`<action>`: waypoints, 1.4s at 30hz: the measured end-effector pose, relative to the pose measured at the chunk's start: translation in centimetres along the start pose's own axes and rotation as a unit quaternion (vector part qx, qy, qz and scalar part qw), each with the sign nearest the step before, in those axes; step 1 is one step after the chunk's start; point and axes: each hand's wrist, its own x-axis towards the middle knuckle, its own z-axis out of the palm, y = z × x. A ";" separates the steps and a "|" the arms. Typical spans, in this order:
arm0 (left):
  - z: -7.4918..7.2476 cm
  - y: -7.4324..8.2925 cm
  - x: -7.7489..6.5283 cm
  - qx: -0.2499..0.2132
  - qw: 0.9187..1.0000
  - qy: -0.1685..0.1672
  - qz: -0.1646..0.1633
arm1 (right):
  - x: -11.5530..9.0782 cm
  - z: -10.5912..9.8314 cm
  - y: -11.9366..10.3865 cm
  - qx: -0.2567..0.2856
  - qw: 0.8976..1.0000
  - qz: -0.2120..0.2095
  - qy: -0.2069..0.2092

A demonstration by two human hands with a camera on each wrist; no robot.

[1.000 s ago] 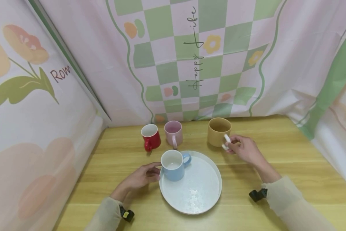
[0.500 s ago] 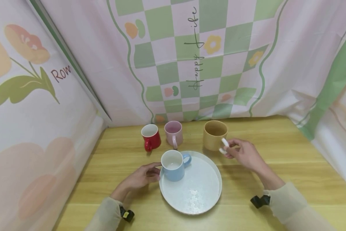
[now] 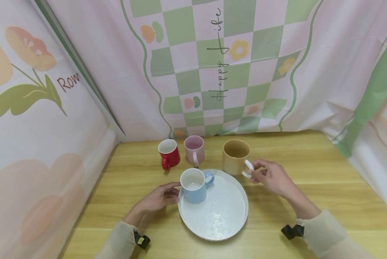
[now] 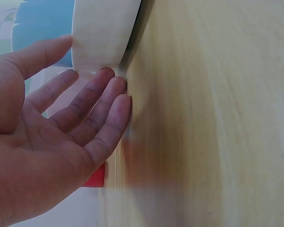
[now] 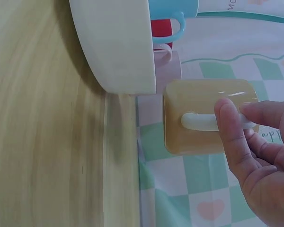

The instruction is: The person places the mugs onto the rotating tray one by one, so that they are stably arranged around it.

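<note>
My right hand [image 3: 272,176] pinches the white handle [image 5: 201,122] of a tan mug [image 3: 234,162] between thumb and fingers. The mug is upright at the back rim of a round white tray [image 3: 219,219], and in the right wrist view it appears raised off the table. On the tray's left side stands a light blue mug [image 3: 194,190], its handle turned right. At the tray's left rim rests my left hand [image 4: 61,113], fingers loosely spread, with the thumb near the rim and nothing held. Whether its fingertips press the tray is hard to tell.
A red mug [image 3: 170,156] and a pink mug [image 3: 194,149] stand side by side behind the tray, left of the tan mug. A patterned curtain [image 3: 212,72] hangs along the back of the wooden table [image 3: 132,154], and more fabric hangs at both sides.
My right hand has carried the tan mug leftward and toward me, from right of the tray to its back rim. The left hand, tray and other mugs have stayed in place.
</note>
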 end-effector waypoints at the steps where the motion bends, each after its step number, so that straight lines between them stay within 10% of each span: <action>1: 0.0 0.0 0.0 -0.001 1.000 0.000 0.000 | -0.1 0.1 -0.1 0.002 1.000 -0.001 -0.002; 42: 0.1 0.0 0.0 0.002 1.000 0.004 -0.004 | -3.2 1.4 -1.3 0.029 0.997 -0.018 -0.075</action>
